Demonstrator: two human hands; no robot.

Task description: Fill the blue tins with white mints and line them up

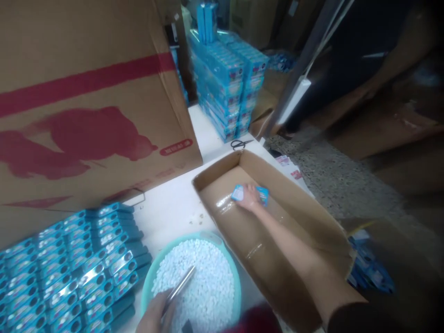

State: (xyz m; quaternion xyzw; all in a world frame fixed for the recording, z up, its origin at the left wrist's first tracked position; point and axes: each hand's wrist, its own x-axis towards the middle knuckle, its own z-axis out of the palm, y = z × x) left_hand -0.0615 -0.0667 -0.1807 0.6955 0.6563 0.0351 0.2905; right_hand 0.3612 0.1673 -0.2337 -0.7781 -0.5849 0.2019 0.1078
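My right hand (pixel 249 198) is inside a shallow open cardboard box (pixel 277 252), its fingers closed over a small blue box (pixel 262 195) near the far end. At the lower middle, my left hand (pixel 157 312) grips a slim, shiny metal rod (pixel 183 281). Its tip points up over a green basin (pixel 236 282) full of small white pellets (pixel 204 277). Left of the basin lie rows of small blue boxes (pixel 65 268) with dark round holes in their ends. The far end of the rod within my left hand is hidden.
A big brown carton (pixel 104 88) with red print stands at the left back. Stacks of wrapped blue boxes (pixel 225 88) rise behind, with black scissors (pixel 240 144) near them. A white power strip (pixel 294 101) hangs on a post. Blue packets (pixel 373 268) lie low at right.
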